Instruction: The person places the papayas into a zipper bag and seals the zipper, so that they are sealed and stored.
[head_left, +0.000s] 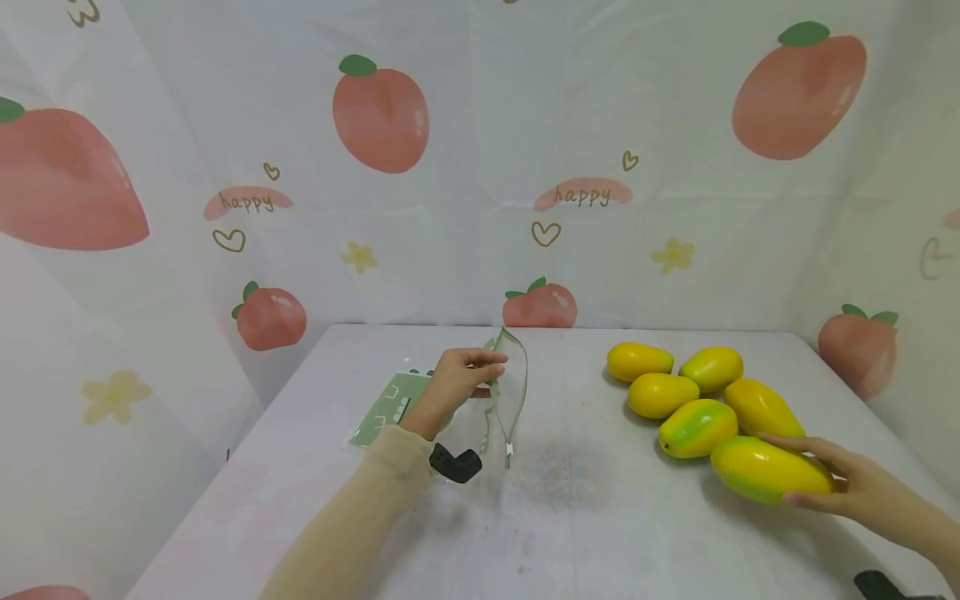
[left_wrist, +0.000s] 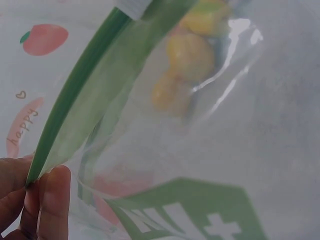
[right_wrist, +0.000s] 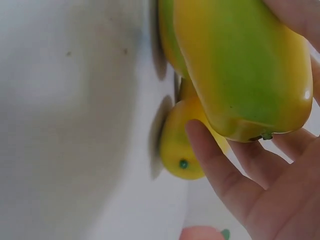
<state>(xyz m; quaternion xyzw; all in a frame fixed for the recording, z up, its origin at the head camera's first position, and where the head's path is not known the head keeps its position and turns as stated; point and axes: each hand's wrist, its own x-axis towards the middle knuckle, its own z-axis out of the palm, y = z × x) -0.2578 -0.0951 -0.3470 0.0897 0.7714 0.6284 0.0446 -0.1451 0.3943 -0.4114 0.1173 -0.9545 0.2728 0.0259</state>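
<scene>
Left of the middle of the table, my left hand (head_left: 461,383) pinches the green top edge of a clear zip bag (left_wrist: 175,197) between thumb and fingers. The bag stands upright with its mouth spread, and a white slider (head_left: 509,450) sits at the near end of the zip. Through its film the fruit shows blurred. At the right, my right hand (head_left: 862,487) holds a yellow-green papaya (head_left: 772,471), fingers over the top and thumb along the near side. In the right wrist view this papaya (right_wrist: 245,65) overlaps others behind it.
Several more papayas (head_left: 663,396) lie grouped on the white table (head_left: 570,533), beyond the held one. Left of my left hand lies a flat green printed piece (head_left: 393,408) in clear film. A fruit-patterned curtain (head_left: 465,225) hangs behind the table.
</scene>
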